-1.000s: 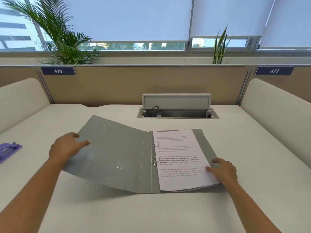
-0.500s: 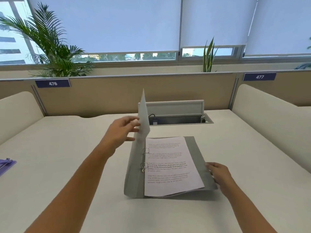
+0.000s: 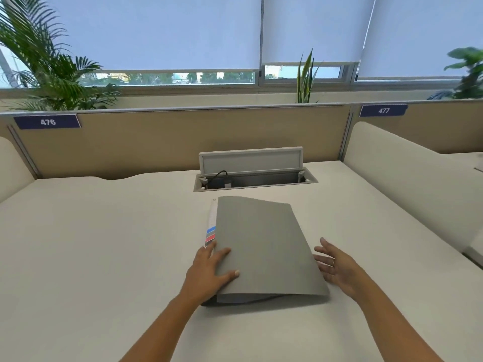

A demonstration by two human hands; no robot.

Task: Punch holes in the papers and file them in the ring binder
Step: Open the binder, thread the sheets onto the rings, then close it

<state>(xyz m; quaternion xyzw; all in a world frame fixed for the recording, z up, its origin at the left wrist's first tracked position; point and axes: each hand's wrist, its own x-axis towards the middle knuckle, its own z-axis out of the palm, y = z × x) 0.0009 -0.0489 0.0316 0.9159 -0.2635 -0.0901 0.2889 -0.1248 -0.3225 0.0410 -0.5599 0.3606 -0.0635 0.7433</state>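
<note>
Resting on the cream desk (image 3: 91, 244), a grey ring binder (image 3: 261, 246) lies near the middle with its front cover folded down over the contents; cover not quite flat, a thin dark gap shows along the near edge. Papers are hidden under the cover, so their position inside cannot be checked. Spine faces left, with a label strip (image 3: 211, 235) of blue, grey and red bands.

Head view, hands:
- Left hand (image 3: 211, 270) lies flat on the near-left corner of the cover, fingers spread, thumb on the grey surface, fingertips over the spine edge. Grip is spread, pressing rather than clasping.
- Right hand (image 3: 337, 265) sits just beside the right edge of the binder, palm turned inward, fingers apart and relaxed. A ring shows on one finger. Whether the fingertips touch the cover edge cannot be told; the hand clasps nothing.

Head view, surroundings:
- Cable hatch (image 3: 254, 171) set in the desk behind the binder, lid raised, a black cable visible inside.
- Tan partition (image 3: 183, 137) along the back, number plates 476 (image 3: 47, 122) and 477 (image 3: 383, 110).
- Plants on the sill: palm (image 3: 52, 74) at left, a narrow-leaved one (image 3: 305, 77) at centre, another (image 3: 467, 74) at far right, blurred.
- Window blinds (image 3: 156, 30) lowered most of the way.
</note>
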